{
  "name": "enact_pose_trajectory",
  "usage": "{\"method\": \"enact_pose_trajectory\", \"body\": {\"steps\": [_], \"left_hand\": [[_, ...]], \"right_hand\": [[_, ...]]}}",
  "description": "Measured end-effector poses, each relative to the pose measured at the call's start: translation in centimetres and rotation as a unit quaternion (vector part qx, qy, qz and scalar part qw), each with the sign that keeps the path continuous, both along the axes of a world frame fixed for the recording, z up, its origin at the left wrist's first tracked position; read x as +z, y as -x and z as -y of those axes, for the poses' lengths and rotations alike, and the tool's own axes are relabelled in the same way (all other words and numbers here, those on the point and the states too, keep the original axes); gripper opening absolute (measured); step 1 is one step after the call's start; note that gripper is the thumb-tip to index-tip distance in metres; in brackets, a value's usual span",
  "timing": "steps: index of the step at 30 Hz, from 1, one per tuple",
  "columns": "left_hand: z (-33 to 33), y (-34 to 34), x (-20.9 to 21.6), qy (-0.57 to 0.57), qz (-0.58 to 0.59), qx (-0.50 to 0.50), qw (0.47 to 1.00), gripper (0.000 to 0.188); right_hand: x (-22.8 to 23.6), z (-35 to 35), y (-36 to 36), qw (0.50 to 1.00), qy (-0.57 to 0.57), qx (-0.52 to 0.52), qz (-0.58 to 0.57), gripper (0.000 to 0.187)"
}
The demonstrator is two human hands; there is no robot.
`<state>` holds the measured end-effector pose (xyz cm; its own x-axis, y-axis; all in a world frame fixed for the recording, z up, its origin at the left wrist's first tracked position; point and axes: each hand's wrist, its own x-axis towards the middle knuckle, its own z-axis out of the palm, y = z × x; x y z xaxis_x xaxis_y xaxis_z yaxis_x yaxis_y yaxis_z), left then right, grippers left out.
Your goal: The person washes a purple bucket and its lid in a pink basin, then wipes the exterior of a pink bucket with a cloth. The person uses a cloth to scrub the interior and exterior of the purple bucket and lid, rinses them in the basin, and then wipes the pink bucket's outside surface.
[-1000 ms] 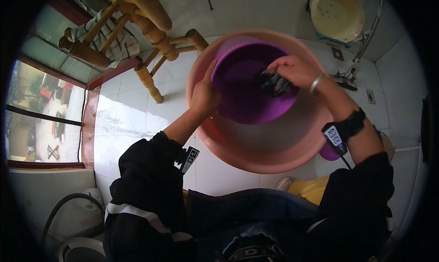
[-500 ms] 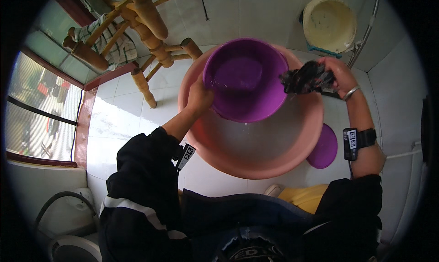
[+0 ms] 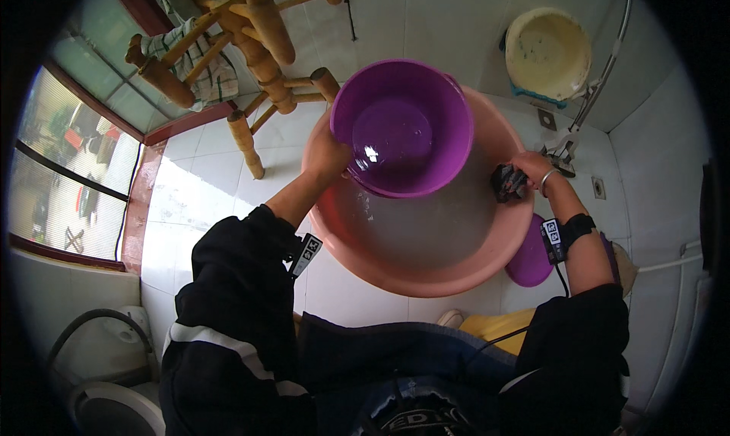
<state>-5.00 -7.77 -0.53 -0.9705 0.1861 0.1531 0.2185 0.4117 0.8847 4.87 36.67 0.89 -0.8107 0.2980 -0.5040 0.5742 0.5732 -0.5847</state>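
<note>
My left hand (image 3: 331,158) grips the left rim of a purple basin (image 3: 450,155). The basin is held over the far part of a large pink tub (image 3: 490,246), with its inside showing and a wet shine near the bottom. Cloudy liquid lies in the tub. On the tub's right side, my right hand (image 3: 534,168) is closed on a bunched dark cloth (image 3: 508,183) with reddish marks. The cloth hangs at the tub's inner wall; part of it is hidden by the fingers.
A bamboo stool or chair (image 3: 266,63) stands at the far left with a checked cloth (image 3: 220,79) beside it. A cream bucket (image 3: 547,52) is at the far right. Another round purple piece (image 3: 526,261) lies right of the tub. Floor drains sit beyond my right hand.
My right hand has come down and toward me with the dark cloth, from beside the basin to the tub's right wall. The purple basin has shifted slightly left and tilted.
</note>
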Motion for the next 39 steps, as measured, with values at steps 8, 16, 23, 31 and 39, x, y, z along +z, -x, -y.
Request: {"method": "enact_pose_trajectory", "body": {"steps": [8,16,23,31,39], "left_hand": [[0.2,-1.2,0.5,-0.069,0.157,0.034,0.985,0.057],[-0.7,-1.9,-1.6,0.115,-0.118,-0.031,0.986,0.066],[0.0,-5.2,-4.5,0.215,-0.102,-0.144,0.96,0.083],[-0.7,-6.2,-5.4,0.262,-0.03,-0.174,0.949,0.098],[-1.1,-7.9,-5.1,0.276,-0.026,-0.208,0.938,0.098]], "right_hand": [[3.2,4.4,-0.6,0.994,0.101,0.035,-0.005,0.041],[0.9,8.2,1.4,0.981,-0.083,0.154,0.079,0.079],[-10.4,9.2,-1.4,0.978,-0.132,0.16,-0.012,0.046],[-12.2,9.5,-3.5,0.987,-0.101,0.089,-0.085,0.044],[-14.5,8.4,-5.3,0.966,-0.137,0.214,0.043,0.046]]}}
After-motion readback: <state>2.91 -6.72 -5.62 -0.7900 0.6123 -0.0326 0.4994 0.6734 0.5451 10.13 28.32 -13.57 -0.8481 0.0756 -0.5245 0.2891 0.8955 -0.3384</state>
